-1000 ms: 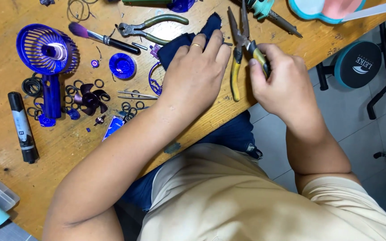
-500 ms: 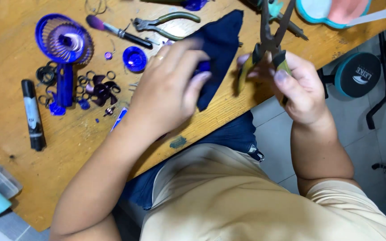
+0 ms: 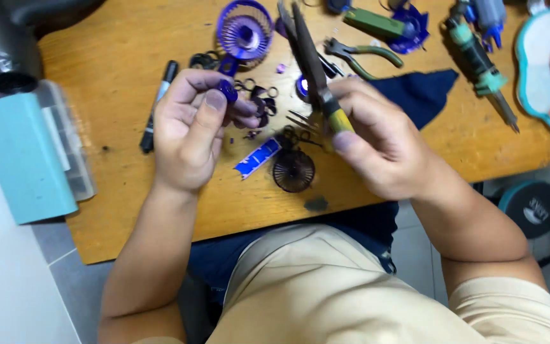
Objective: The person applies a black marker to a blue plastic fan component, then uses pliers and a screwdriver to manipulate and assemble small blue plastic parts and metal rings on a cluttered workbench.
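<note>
Lifted off the dark blue cloth (image 3: 415,95) since half a second ago, the left hand (image 3: 195,127) now pinches a small glossy purple plastic piece (image 3: 228,90) above the scuffed wooden tabletop (image 3: 122,57). Beside it, the right hand (image 3: 377,140) grips yellow-handled long-nose pliers (image 3: 313,70), their slim metal tips pointing away. Farther back lies a round purple ribbed fan grille (image 3: 244,30).

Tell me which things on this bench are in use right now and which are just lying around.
In use:
- left hand pinching a small purple part
- right hand gripping yellow-handled pliers

Lying about:
- black marker
- purple fan grille
- green-handled pliers
- soldering iron
- dark blue cloth
- teal box
</note>
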